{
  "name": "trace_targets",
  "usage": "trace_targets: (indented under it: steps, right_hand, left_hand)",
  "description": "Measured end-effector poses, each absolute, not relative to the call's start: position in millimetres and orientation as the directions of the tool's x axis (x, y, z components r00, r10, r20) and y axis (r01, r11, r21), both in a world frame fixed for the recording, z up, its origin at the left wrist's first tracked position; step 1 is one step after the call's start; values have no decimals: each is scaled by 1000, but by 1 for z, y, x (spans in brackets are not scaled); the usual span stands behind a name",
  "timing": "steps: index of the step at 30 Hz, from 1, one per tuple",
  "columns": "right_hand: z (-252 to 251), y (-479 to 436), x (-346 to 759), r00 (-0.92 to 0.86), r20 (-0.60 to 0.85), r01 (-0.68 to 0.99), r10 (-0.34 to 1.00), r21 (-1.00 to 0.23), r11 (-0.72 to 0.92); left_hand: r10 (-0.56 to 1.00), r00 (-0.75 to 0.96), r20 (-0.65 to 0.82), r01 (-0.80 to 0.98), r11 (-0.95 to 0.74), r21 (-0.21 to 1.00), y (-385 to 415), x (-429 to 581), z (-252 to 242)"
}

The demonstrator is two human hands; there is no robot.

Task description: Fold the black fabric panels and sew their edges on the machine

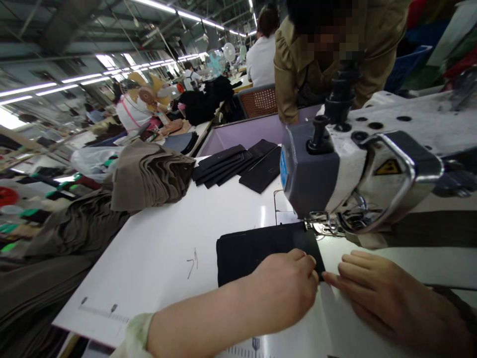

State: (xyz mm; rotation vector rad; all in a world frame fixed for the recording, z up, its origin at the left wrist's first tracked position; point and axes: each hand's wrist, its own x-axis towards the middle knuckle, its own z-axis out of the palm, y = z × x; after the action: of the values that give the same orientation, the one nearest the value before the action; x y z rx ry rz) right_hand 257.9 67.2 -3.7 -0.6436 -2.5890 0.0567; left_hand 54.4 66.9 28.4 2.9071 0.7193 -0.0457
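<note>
A dark piece of black fabric (257, 253) lies flat on the white sewing table (149, 268), its far end running under the presser foot (320, 226) of an industrial sewing machine (357, 164). My left hand (283, 288) rests on the fabric's near edge, fingertips pressing down close to its right corner. My right hand (383, 293) lies on the table to the right, its fingers slightly apart, the foremost fingertip at that same corner. The needle area is mostly hidden by the machine's metal guard.
Several black fabric pieces (238, 166) lie stacked beyond the machine, with folded taupe fabric (151, 176) and a larger bundle (78, 223) to the left. A purple-lined bin (242, 133) stands behind the table. A co-worker in a tan jacket (309, 64) stands beyond the machine.
</note>
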Motion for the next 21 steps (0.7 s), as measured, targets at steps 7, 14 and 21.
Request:
trace_targets:
  steps: [7,14,21]
  right_hand:
    - [-4,66,254,-777,427,463,462,-109,880]
    - [-11,76,256,-768,422,501,481,-72,863]
    - [-18,84,254,-712,438,599,549,-29,800]
  left_hand:
    - [458,886,-69,463,-881,101,69,53,32]
    - [462,886,-47,462,-887,-10,80,51,25]
    - [530,848,0,529,-847,62,95,48,18]
